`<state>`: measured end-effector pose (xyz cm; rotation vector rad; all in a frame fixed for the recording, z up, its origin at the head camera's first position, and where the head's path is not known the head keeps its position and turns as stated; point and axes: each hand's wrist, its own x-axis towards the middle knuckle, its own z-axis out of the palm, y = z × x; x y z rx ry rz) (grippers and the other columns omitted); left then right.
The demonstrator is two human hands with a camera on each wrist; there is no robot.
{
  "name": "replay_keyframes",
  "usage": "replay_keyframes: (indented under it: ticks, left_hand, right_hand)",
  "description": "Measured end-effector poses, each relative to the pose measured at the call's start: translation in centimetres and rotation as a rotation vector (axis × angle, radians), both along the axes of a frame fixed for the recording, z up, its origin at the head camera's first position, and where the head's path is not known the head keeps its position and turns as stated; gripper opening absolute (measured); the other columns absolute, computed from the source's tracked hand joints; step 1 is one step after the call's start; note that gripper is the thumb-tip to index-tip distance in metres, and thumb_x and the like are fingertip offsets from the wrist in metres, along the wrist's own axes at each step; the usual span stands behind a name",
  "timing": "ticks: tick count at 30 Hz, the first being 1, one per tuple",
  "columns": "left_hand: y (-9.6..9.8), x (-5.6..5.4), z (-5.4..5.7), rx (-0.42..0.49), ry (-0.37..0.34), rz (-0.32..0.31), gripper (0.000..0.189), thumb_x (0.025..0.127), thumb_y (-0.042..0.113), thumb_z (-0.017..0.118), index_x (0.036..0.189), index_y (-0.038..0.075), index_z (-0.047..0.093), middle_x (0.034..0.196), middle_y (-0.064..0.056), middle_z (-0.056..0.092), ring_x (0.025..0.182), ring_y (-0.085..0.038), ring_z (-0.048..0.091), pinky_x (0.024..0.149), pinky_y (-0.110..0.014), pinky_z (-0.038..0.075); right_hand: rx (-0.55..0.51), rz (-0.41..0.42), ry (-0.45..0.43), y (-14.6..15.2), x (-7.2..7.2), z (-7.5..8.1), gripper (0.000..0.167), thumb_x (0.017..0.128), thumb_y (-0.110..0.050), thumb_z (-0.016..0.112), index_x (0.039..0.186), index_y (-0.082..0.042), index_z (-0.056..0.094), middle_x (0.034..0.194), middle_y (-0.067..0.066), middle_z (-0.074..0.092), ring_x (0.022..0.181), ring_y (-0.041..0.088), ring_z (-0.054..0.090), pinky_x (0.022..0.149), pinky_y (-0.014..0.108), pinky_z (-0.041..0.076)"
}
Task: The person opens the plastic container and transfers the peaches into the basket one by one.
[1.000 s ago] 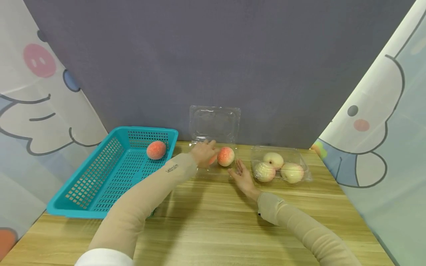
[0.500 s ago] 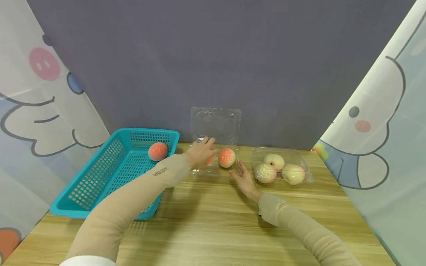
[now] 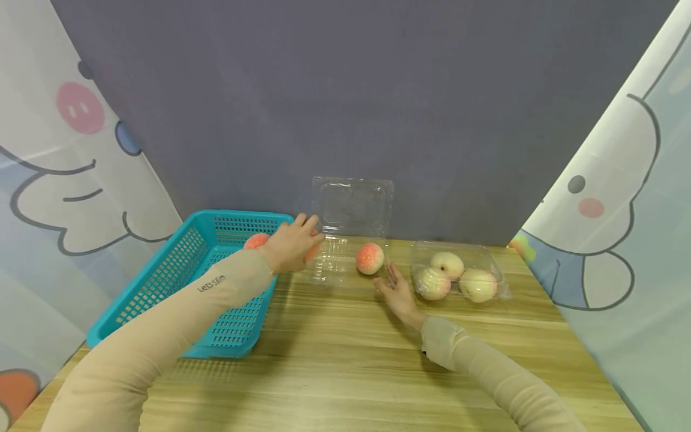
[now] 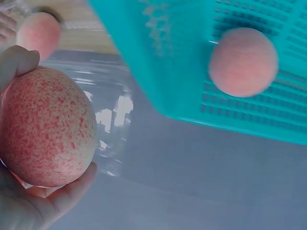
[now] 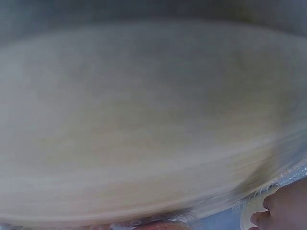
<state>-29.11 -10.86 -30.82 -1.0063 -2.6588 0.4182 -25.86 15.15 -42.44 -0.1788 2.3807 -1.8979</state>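
Observation:
My left hand (image 3: 294, 243) grips a red-speckled peach (image 4: 50, 127) between thumb and fingers, just beyond the right rim of the teal basket (image 3: 243, 331). Inside that basket lies another red peach (image 4: 243, 62). One more red-and-yellow peach (image 3: 369, 258) sits in the right half of a clear plastic clamshell box (image 3: 353, 207), whose lid stands up at the back. My right hand (image 3: 400, 300), fingers loosely extended, is at the box's right front side; whether it touches the plastic I cannot tell. The right wrist view is mostly a blurred, pale surface.
To the right, a second clear box (image 3: 488, 258) contains 3 pale yellow peaches (image 3: 478, 285). Both boxes and the basket stand on a wooden table (image 3: 345, 372). A grey wall (image 3: 351, 90) rises behind, with cartoon-printed curtains at both sides.
The left hand has lifted a peach from the clamshell box's left half and carried it left to the basket's edge. The right hand has stayed nearly in place.

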Motion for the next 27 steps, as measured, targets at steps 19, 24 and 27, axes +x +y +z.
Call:
replay_keyframes:
  ticks: [19,24,27]
  left_hand:
    - [-7.6,0.8,0.1,0.128,0.007,0.072,0.027,0.066,0.009,0.069,0.082,0.014,0.047,0.101,-0.013,0.042,0.091,-0.031,0.042,0.049,-0.034,0.043]
    - [-9.2,1.0,-0.4,0.183,-0.013,0.097,0.036,0.064,0.010,0.074,0.095,0.013,0.055,0.104,-0.013,0.043,0.091,-0.031,0.042,0.049,-0.036,0.046]
    - [-10.0,1.1,-0.7,0.195,-0.009,0.087,0.040,0.063,0.012,0.077,0.098,0.012,0.058,0.103,-0.013,0.043,0.089,-0.030,0.043,0.047,-0.036,0.046]
  right_hand:
    - [-0.006,-0.004,0.017,0.3,-0.8,-1.3,0.077,0.094,-0.017,0.051,0.144,0.007,-0.003,0.152,0.023,0.004,0.140,0.038,0.009,0.115,0.044,0.015]
    - [0.030,-0.014,0.038,0.6,-1.7,-2.8,0.078,0.094,-0.023,0.051,0.145,0.004,-0.001,0.153,0.019,0.006,0.140,0.035,0.011,0.114,0.044,0.017]
    - [0.036,-0.022,0.045,0.6,-1.8,-3.2,0.079,0.094,-0.024,0.052,0.145,0.003,-0.001,0.153,0.019,0.007,0.140,0.035,0.012,0.114,0.044,0.017]
